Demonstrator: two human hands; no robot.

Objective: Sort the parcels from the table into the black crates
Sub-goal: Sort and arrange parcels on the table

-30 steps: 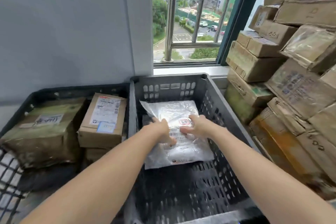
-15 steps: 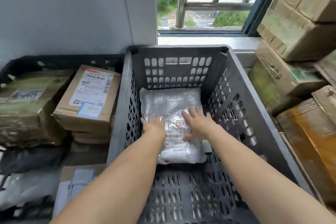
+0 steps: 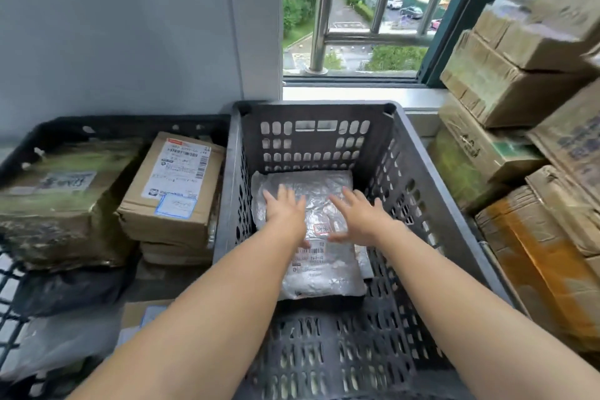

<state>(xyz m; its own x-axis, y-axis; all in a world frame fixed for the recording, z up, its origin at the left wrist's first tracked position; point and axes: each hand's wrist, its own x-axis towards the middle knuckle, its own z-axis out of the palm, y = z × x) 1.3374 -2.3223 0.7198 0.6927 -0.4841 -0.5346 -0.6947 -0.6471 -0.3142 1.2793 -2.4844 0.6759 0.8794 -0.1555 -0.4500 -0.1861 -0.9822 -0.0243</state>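
Observation:
A white plastic parcel with a barcode label lies flat on the floor of the black crate in the middle. Both my hands rest on top of it, fingers spread and flat. My left hand covers its left part, my right hand its right part. Neither hand grips the parcel. A second black crate stands to the left and holds a cardboard box with a white label and a taped brown parcel.
Stacked cardboard parcels fill the right side, close against the middle crate. A window with metal bars is behind the crate. Dark and white bags lie at the near left. A grey wall stands behind the left crate.
The parcel has gone down from being held in both hands to lying flat on the crate floor. My fingers have opened and slid further onto it.

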